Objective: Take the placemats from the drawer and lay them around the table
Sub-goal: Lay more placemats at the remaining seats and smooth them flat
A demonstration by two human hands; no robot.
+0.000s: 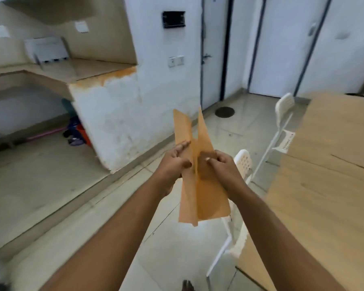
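Observation:
I hold a small stack of thin orange placemats in front of me, above the floor. My left hand grips their left side with the fingers stretched along the sheet. My right hand pinches the right side, and the sheets fan apart at the top into two flaps. The wooden table stands at the right, its top bare where I see it. No drawer is in view.
Two white plastic chairs stand along the table's left side. A white counter block with a shelf opening rises at the left. Closed doors line the far wall. Tiled floor lies between counter and table.

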